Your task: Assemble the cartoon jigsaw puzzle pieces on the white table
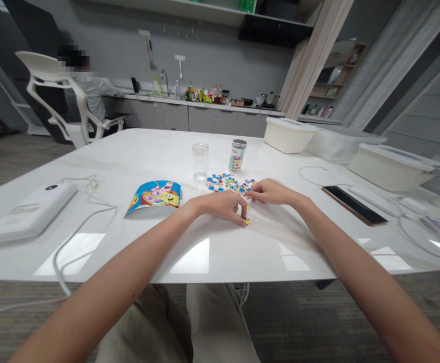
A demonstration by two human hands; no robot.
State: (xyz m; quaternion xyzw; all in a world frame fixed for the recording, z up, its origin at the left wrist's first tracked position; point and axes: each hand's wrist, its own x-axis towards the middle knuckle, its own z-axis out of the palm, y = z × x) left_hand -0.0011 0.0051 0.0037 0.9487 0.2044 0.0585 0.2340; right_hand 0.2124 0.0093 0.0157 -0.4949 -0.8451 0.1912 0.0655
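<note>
A loose heap of small jigsaw puzzle pieces (222, 182), mostly blue with some yellow and red, lies on the white table. My left hand (222, 205) is at the near side of the heap, thumb and forefinger closed on a yellow puzzle piece (248, 221) at the tabletop. On the heap's right edge rests my right hand (271, 191), its fingers pinched together; what is between the tips is too small to make out. Left of the heap lies a curved picture sheet (155, 195) with a cartoon print. Behind the pieces stand a clear plastic jar (200, 161) and a printed canister (237, 156) with a grey lid.
A white device (31, 212) with cables lies on the table's left. To the right are a dark phone-like slab (352, 204), a white cable and lidded storage boxes (290, 136). A person (91, 93) sits on a white chair by the kitchen counter (205, 105).
</note>
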